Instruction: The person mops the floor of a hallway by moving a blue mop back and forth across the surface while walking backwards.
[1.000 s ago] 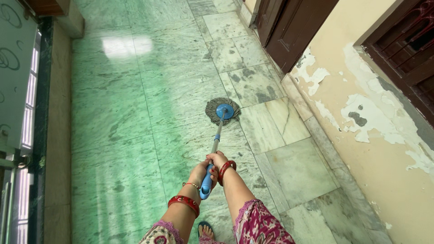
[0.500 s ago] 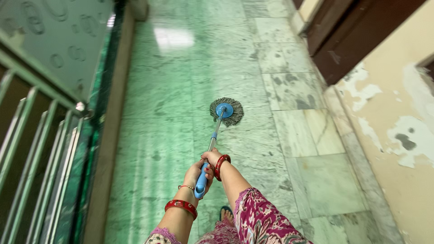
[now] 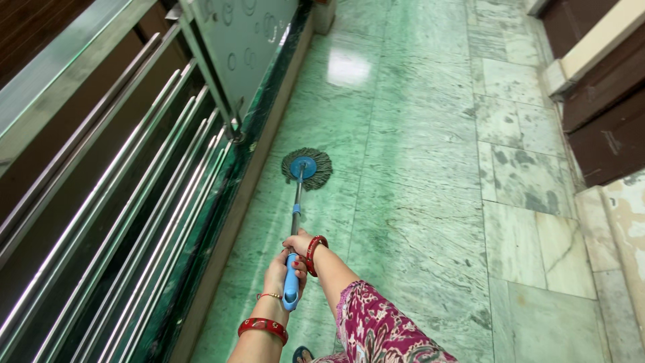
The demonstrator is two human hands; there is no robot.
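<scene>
I hold a spin mop with both hands. Its round grey string head with a blue hub point(image 3: 306, 168) rests flat on the green marble floor point(image 3: 416, 134), close to the dark green kerb on the left. The metal pole point(image 3: 296, 205) runs back to a blue grip point(image 3: 290, 288). My right hand point(image 3: 299, 243) is wrapped around the pole just above the grip, red bangle at the wrist. My left hand point(image 3: 277, 275) grasps the blue grip lower down, with a thin bracelet and a red bangle on that arm.
A steel railing point(image 3: 121, 222) with horizontal bars and a frosted panel point(image 3: 248, 47) runs along the left above the kerb point(image 3: 222, 235). Dark wooden doors point(image 3: 605, 121) and a peeling wall point(image 3: 628, 208) bound the right. My patterned sleeve point(image 3: 376, 329) and a sandalled foot point(image 3: 302, 353) are at the bottom.
The mop head has swept leftwards across the floor, from near the right-hand wall to beside the railing kerb. My view has turned left with it. Both hands kept their hold.
</scene>
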